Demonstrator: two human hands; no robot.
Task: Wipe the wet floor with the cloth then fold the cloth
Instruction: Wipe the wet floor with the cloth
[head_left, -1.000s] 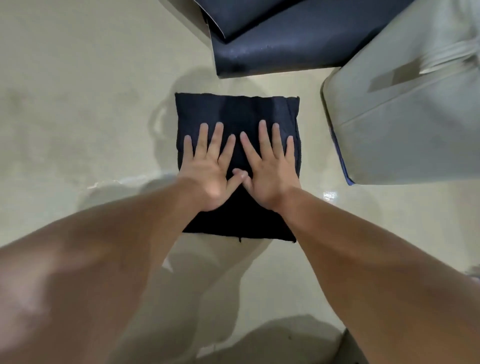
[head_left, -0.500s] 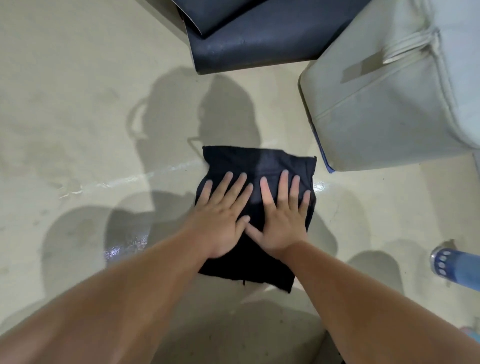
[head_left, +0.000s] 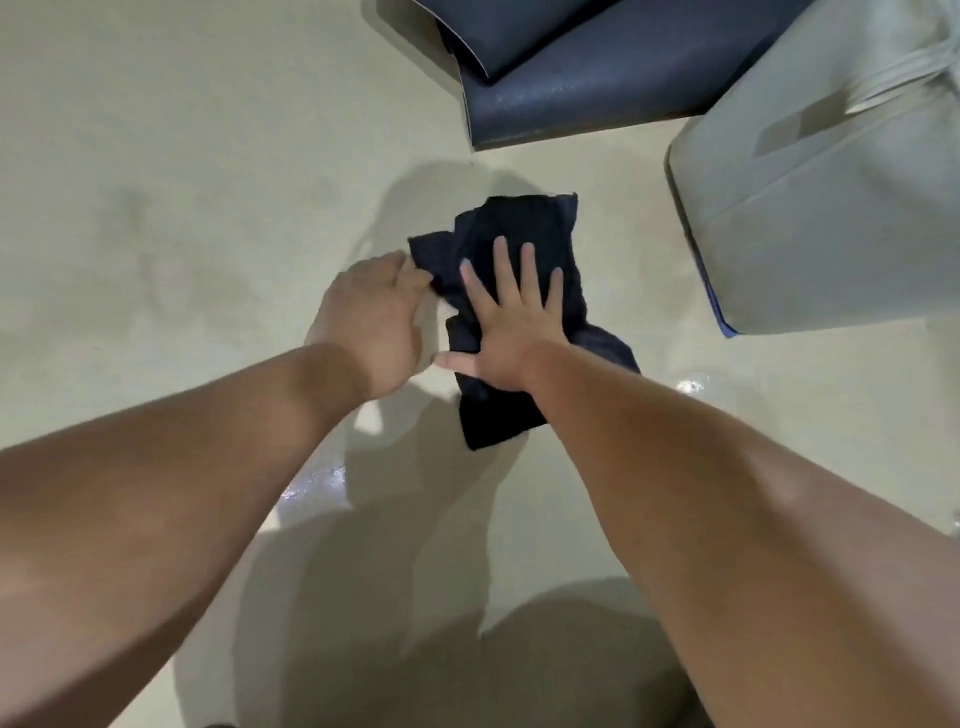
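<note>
On the pale, glossy floor (head_left: 156, 234), wet glints show near the left forearm and off to the right of the right arm. The left hand (head_left: 371, 322) sits at the left edge of the dark navy rumpled cloth (head_left: 524, 228), its fingers curled onto that edge; whether they actually pinch the fabric cannot be told. The right hand (head_left: 511, 322) lies flat on the cloth, fingers spread, pressing it down.

The cloth lies mid-floor, near the dark mat (head_left: 571, 88) and left of the grey fabric box (head_left: 831, 208). Its long axis runs from near to far, tilted slightly, with the near corner toward the right.

Risks: pulling the left edge while the right palm pins the middle would likely bunch the fabric further and spoil a clean fold. Wet patches may also be left unwiped, and a palm could slide on the slick floor.
</note>
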